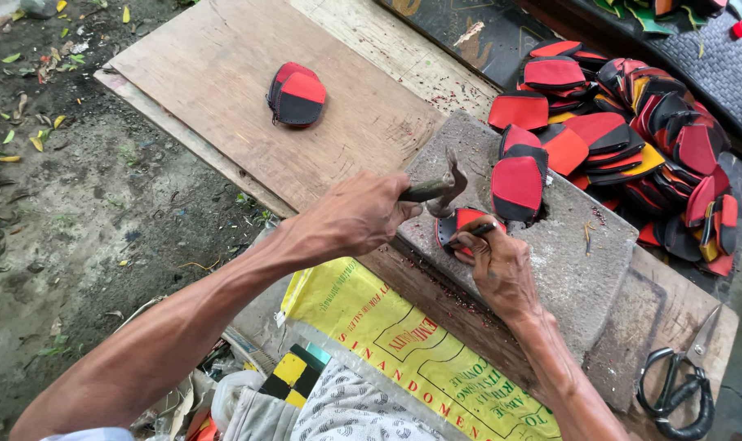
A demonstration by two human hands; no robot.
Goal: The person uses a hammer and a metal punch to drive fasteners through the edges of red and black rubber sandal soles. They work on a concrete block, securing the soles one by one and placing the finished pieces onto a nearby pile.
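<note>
— On the grey stone slab (550, 245), what is under the hammer?

— One red-and-black stitched piece (461, 224) lies at the slab's near edge, partly hidden by the right hand (502, 269). That hand's fingertips are pressed together on it, pinning it flat, and a thin dark tool seems to be pinched there too, though it is too small to be sure. The left hand (359, 216) is curled tight around the handle of a hammer (440, 189), whose head hangs just above the piece.

— How far along does the work look?

— Judging by how things lie, early. A single finished-looking piece (296, 94) sits alone on the wooden board (216, 73), well apart from the slab. Another piece (516, 184) rests on the slab just beside the one being pinned. Beyond it a large heap (632, 139) of red, black and orange pieces spills toward the far right, seemingly waiting their turn.

— Anything else close by?

— Black-handled scissors (673, 388) lie untouched on the wood at the near right, and a yellow printed sack (387, 343) is spread below the slab, near the person's lap. Bare ground with fallen leaves (28, 139) lies to the left.
</note>
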